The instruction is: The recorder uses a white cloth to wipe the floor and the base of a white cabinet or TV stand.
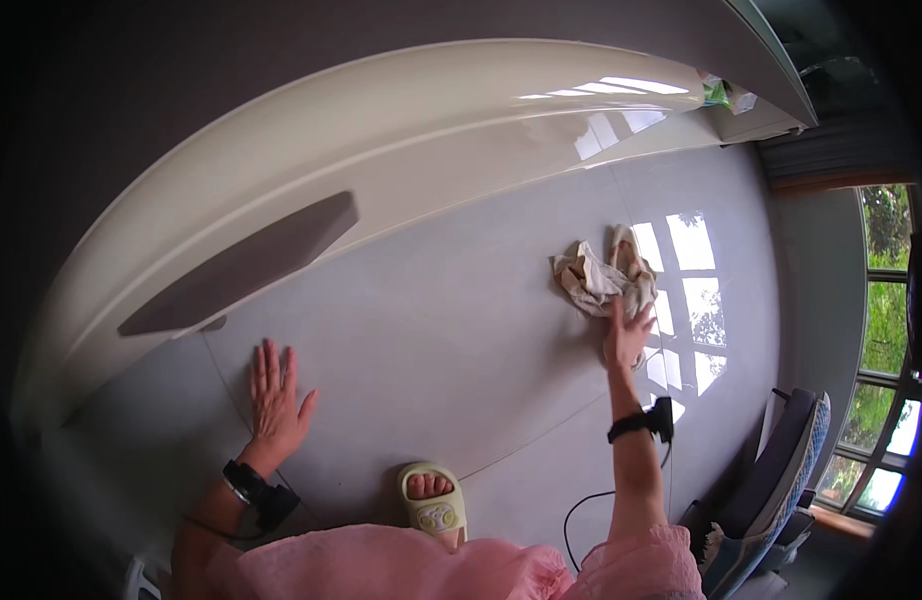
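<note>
A crumpled, stained whitish cloth [600, 277] lies on the grey tiled floor [446, 322], right of the middle. At its lower edge is my right hand [629, 334], fingers spread; whether it touches or grips the cloth cannot be told. A small pale part shows beneath this hand, mostly hidden by it. My left hand [277, 397] is flat with fingers apart over the floor at the left and holds nothing. Both wrists wear a black strap with a device and a cable.
A long glossy cream cabinet front [431, 135] curves across the top, with a dark grey panel [243, 270] at its left. A plastic bag [720, 94] shows at its right end. A cushioned chair [776, 480] stands at lower right, near a window [885, 322]. My slippered foot [433, 499] is below.
</note>
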A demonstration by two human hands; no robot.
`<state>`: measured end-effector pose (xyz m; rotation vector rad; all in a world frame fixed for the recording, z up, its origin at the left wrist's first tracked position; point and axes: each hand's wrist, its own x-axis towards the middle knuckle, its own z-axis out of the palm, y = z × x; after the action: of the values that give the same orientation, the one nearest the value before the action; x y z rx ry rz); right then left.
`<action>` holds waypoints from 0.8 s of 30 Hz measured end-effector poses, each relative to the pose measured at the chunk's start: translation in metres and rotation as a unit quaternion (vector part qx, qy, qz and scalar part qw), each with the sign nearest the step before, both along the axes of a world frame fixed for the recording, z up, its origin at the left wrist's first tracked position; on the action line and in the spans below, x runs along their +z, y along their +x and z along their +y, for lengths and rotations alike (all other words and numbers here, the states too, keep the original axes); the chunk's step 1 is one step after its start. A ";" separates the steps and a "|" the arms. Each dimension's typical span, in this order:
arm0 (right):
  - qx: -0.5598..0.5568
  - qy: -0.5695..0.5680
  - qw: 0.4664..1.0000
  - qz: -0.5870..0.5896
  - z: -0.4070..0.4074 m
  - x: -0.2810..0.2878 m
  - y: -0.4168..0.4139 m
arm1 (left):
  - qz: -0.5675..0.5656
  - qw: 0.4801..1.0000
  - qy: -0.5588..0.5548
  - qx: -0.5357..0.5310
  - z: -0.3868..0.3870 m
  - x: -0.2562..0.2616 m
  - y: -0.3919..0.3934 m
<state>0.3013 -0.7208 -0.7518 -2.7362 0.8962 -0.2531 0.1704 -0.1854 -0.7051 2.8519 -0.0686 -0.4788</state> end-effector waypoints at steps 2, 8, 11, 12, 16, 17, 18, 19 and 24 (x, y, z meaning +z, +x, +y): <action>-0.069 -0.106 0.990 0.055 0.049 -0.004 0.033 | 0.024 1.000 0.016 -0.004 -0.001 0.008 0.000; -0.016 -0.085 0.995 -0.049 0.134 -0.012 0.188 | 0.060 0.997 0.037 -0.012 -0.007 0.019 0.006; 0.087 -0.096 0.959 -0.253 0.118 -0.082 0.242 | 0.046 0.997 0.024 -0.062 -0.030 0.010 0.026; 0.153 0.298 0.882 -0.332 0.224 -0.085 0.218 | 0.076 0.995 0.053 -0.048 -0.003 0.014 0.011; 0.297 0.251 0.900 -0.196 0.335 -0.049 0.181 | 0.076 0.995 0.038 -0.053 0.002 0.022 0.007; 0.329 0.233 0.897 -0.180 0.350 -0.041 0.170 | 0.068 0.996 0.017 -0.051 0.001 0.024 0.009; 0.354 0.233 0.890 -0.165 0.362 -0.037 0.163 | 0.066 0.996 0.017 -0.050 0.001 0.025 0.009; 0.366 0.242 0.886 -0.150 0.368 -0.032 0.161 | 0.064 0.997 0.005 -0.049 0.001 0.025 0.009; 0.375 0.278 0.879 -0.091 0.360 -0.012 0.172 | 0.030 0.998 -0.019 -0.043 0.000 0.017 0.006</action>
<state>0.4734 -0.3605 -0.7634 -2.2395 -0.1731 -0.0737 0.1766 -0.1858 -0.6881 2.8029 -0.1870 -0.5743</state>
